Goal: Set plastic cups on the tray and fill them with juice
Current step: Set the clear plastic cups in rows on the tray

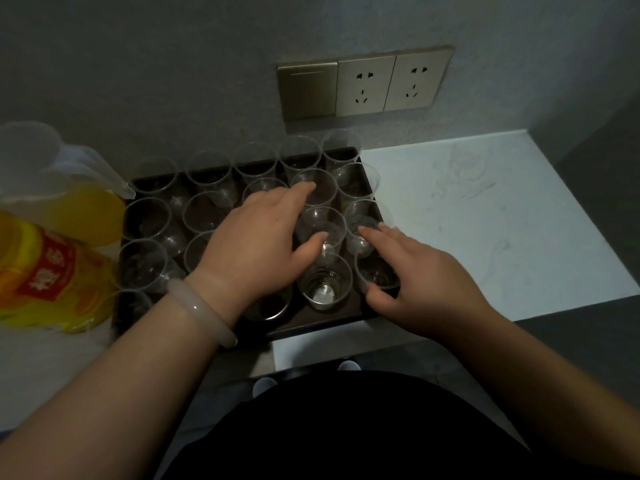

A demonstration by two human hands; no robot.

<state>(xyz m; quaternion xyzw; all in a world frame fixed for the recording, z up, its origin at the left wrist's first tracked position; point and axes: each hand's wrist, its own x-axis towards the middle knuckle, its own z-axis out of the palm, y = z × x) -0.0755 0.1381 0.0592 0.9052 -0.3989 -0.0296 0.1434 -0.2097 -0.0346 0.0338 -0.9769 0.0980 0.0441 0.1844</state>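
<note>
Many cups point(149, 220): clear plastic, all empty from what I can see, packed in tight rows on the dark tray point(322, 323), so close their rims nearly touch. That's how you fit this many on one tray!
Left hand point(256, 244): open, palm down, fingers laid flat across the middle rims and thumb against a centre cup; I'd say it's steadying light cups that tip at a nudge.
Right hand point(426, 282): thumb and forefinger bracket the front-right cup point(377, 275) and hold it, likely squaring it into the corner.
Tray position: on the table point(485, 220), pushed back to the wall.
Juice bottle point(45, 271): yellow, red label, standing just left of the tray, within easy reach for pouring.
Pitcher point(79, 209): beside the bottle, orange juice inside, spout toward the tray.
Stage: setting out looks nearly done, and no cup shows juice yet.
</note>
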